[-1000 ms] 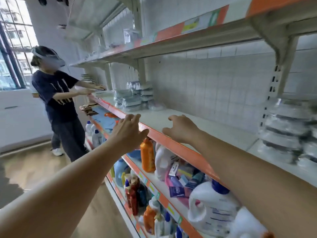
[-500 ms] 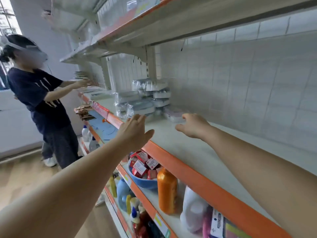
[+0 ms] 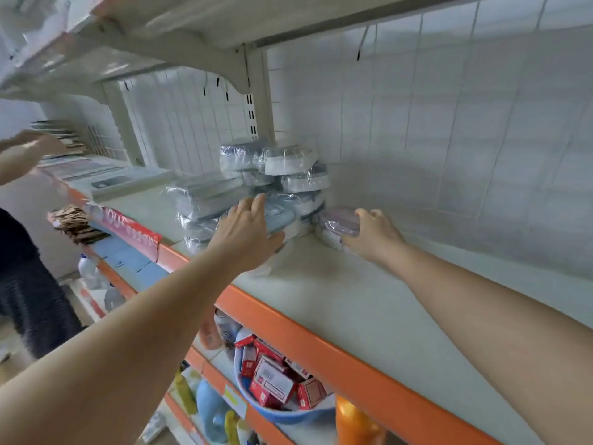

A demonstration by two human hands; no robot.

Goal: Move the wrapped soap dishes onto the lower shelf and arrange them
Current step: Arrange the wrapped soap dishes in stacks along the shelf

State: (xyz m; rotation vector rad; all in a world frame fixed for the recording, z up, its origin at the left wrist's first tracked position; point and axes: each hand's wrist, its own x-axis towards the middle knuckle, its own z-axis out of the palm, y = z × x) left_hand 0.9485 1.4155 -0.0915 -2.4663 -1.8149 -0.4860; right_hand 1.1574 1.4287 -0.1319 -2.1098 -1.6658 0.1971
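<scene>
Several plastic-wrapped soap dishes point(image 3: 288, 162) are stacked against the tiled back wall on a white shelf with an orange front edge point(image 3: 321, 345). A single pinkish wrapped soap dish point(image 3: 337, 224) lies just right of the stack. My right hand point(image 3: 373, 234) has its fingers curled around that dish's right side. My left hand point(image 3: 245, 228) reaches in with straight fingers and lies on a bluish wrapped dish point(image 3: 282, 216) at the stack's front.
Another person point(image 3: 19, 239) stands at the left, a hand point(image 3: 29, 149) reaching to the same shelf. Below the orange edge sit a blue bowl of red boxes point(image 3: 272, 383), an orange bottle point(image 3: 356, 422) and other bottles. An upper shelf point(image 3: 160, 30) hangs overhead.
Both hands have moved forward from the shelf's front edge to the stack. The right hand has closed around the pinkish dish and the left has come to rest on the front dish.
</scene>
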